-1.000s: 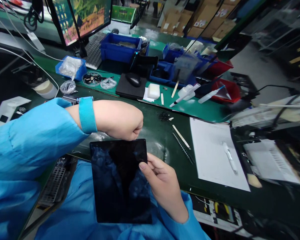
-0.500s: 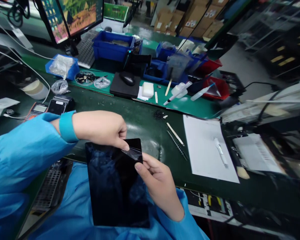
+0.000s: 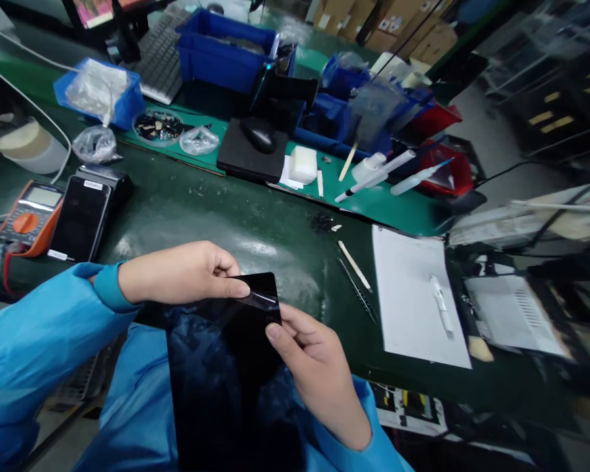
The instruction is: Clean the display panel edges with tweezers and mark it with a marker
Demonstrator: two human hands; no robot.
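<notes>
A black tablet with a glossy, smudged face rests over my lap, its top edge by the bench. At its top right corner a strip of clear film catches the light. My left hand is closed at the top edge, thumb pressed on the end of that film and fingers curled beneath; the exact pinch is partly hidden. My right hand grips the tablet's right edge just below the corner, thumb on the face and fingers behind.
Tweezers and a thin stick lie right of the tablet, beside a white paper sheet with a pen. Leftward are an orange multimeter and a phone. A mouse and blue bins line the back.
My view has tilted down, bringing the multimeter and phone fully into sight. My left wrist has lowered, and its thumb has shifted slightly left along the tablet's top edge. My right hand keeps its grip.
</notes>
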